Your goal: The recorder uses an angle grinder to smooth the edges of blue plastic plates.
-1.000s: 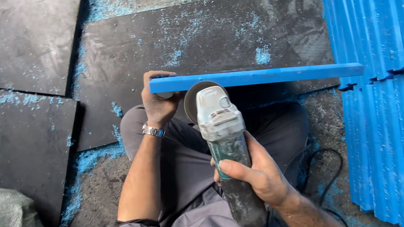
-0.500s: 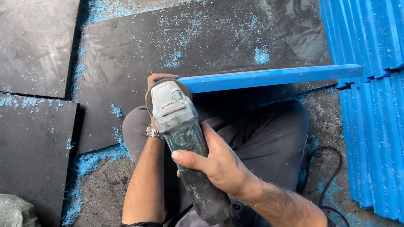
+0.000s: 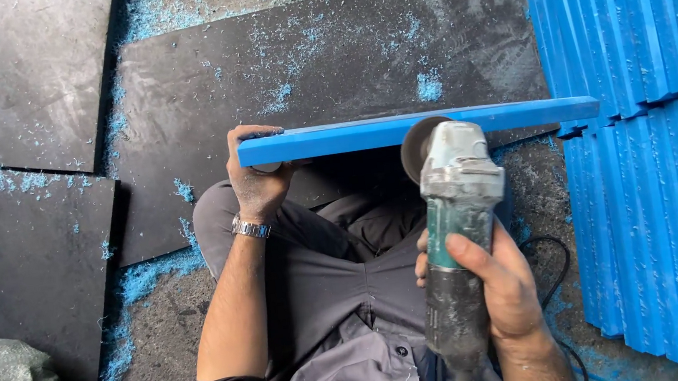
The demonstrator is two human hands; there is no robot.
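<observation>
A: Where's the blue board (image 3: 400, 132)?
B: Twelve o'clock, edge-up; left hand (image 3: 258, 182) clamped on its end.
A: Right hand (image 3: 496, 283)?
B: Wrapped around the angle grinder (image 3: 454, 229), disc at the edge. Trimming, probably; steadiness needed.

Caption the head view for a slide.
Left hand steadies a blue board on edge while right hand holds a grinder against it.
</observation>
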